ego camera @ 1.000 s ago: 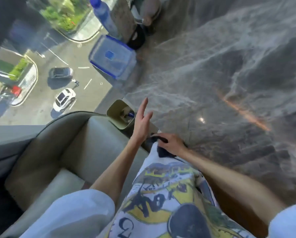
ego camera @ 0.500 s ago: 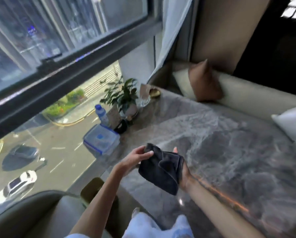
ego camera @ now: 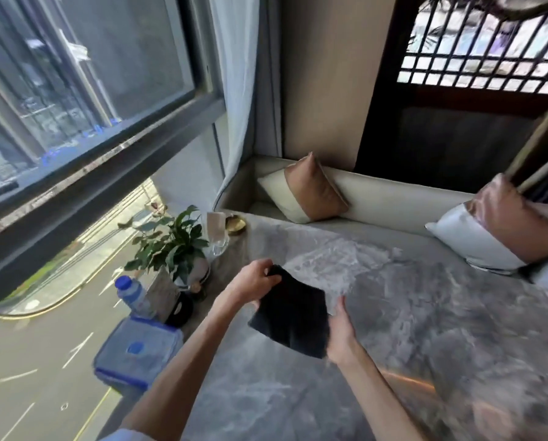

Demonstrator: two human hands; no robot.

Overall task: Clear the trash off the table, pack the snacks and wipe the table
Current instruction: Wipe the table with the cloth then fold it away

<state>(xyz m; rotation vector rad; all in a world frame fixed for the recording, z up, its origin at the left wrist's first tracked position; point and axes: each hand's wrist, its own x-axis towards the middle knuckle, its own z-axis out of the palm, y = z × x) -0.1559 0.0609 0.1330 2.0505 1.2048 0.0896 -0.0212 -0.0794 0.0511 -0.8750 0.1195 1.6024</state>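
The dark cloth (ego camera: 290, 311) is now up over the table (ego camera: 425, 313), beside the plant (ego camera: 167, 243). Left hand (ego camera: 253, 281) fingers pinch its top corner; right hand (ego camera: 339, 335) fingers rest loosely spread behind it. Wiping looks next.

There is just one view, from a camera on the person's head. It looks forward and down, tilted, over a grey stone table (ego camera: 409, 329). Both arms reach out from the bottom edge, so the two hands and a dark cloth (ego camera: 293, 313) sit close, near the middle. A big window (ego camera: 85, 90) fills the left side, with the street far below. Cushions (ego camera: 310, 189) lie at the far end.
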